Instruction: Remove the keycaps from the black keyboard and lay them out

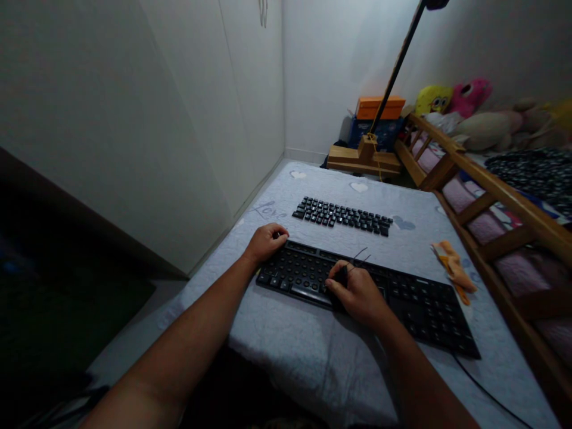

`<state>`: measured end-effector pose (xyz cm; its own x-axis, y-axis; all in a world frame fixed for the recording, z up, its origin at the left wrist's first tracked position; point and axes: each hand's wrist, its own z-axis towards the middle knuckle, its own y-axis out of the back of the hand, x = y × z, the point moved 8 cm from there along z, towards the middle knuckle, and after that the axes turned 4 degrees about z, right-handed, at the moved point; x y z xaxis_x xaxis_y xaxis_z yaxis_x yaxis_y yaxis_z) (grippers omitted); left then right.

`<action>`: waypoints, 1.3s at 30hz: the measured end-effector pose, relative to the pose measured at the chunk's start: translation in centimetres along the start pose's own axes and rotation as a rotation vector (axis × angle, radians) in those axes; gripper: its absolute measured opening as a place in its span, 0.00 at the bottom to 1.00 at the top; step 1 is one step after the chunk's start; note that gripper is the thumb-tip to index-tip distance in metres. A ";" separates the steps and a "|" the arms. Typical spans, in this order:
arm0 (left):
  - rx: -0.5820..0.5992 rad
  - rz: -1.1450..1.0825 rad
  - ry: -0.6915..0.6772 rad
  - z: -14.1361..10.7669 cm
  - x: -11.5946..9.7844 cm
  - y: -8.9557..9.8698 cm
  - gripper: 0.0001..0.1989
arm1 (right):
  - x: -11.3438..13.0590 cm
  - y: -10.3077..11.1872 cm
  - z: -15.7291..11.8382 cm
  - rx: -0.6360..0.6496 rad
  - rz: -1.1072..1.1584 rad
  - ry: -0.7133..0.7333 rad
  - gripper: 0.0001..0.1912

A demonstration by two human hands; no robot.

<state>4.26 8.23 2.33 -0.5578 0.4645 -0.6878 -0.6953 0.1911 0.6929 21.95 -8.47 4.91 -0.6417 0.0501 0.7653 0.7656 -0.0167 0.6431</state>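
Note:
A black keyboard (415, 301) lies across the cloth, its main letter area showing round sockets without caps. Some caps stay on its bottom row, and the right-hand keys are dim. My left hand (267, 241) is closed on the keyboard's far left corner. Over the bottom row, my right hand (357, 292) pinches a dark-handled keycap puller (363, 257), whose two thin wires point away from me. Whether a keycap is under those fingers is hidden. Behind the keyboard, loose black keycaps (342, 215) are laid out in rows.
A grey-white cloth (286, 333) covers the table. Right of the keyboard lies an orange cloth with an orange-handled tool (462, 292). The keyboard cable (487, 390) runs to the front right. A wooden bed rail (496, 196) borders the right; a white cabinet (192, 119) stands left.

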 end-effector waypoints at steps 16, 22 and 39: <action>-0.003 0.013 -0.008 0.1 0.2 -0.1 0.11 | -0.7 -0.3 1.2 0.049 0.071 -0.021 0.02; -0.003 0.018 -0.006 0.1 0.3 -0.1 0.11 | -0.1 -0.2 0.8 0.049 0.049 -0.007 0.02; 0.001 -0.006 0.000 0.0 -0.1 0.0 0.11 | 1.1 -0.7 -0.5 0.034 -0.165 0.134 0.02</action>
<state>4.34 8.17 2.43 -0.5535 0.4633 -0.6921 -0.6983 0.1948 0.6888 20.71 -8.87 5.32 -0.7568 -0.0840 0.6482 0.6496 0.0142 0.7602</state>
